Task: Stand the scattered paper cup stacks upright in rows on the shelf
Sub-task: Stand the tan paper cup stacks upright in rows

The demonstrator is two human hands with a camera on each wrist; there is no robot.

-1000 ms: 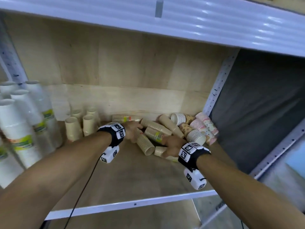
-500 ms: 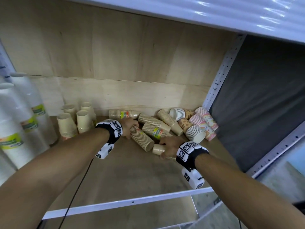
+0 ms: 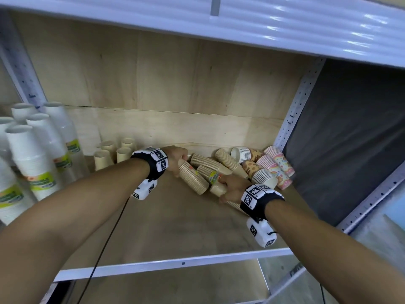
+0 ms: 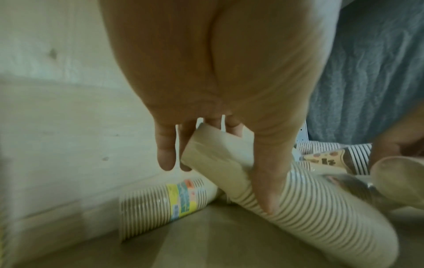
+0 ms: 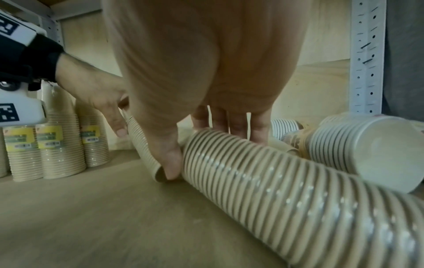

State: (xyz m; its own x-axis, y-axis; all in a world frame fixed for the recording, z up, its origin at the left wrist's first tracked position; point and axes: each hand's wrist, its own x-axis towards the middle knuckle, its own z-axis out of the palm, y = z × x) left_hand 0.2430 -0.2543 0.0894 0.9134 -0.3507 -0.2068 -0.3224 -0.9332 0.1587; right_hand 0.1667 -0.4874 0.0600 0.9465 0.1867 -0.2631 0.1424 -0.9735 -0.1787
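The right hand is covering most of the beige cup stack it is gripping, so only the stack's closed end is showing in the head view; its far end is running out of the right wrist frame. The left hand is hiding the upper end of a second beige stack, thumb lying across the ribs and fingers curling behind its plain end. Both stacks are lying on their sides on the wooden shelf, within a jumbled pile near the right rear corner. Each stack is showing close-set rim ridges. A fallen stack by the back panel is wearing a yellow-green label; its print is too blurred to read. Upright beige stacks are standing at the left, similarly labelled.
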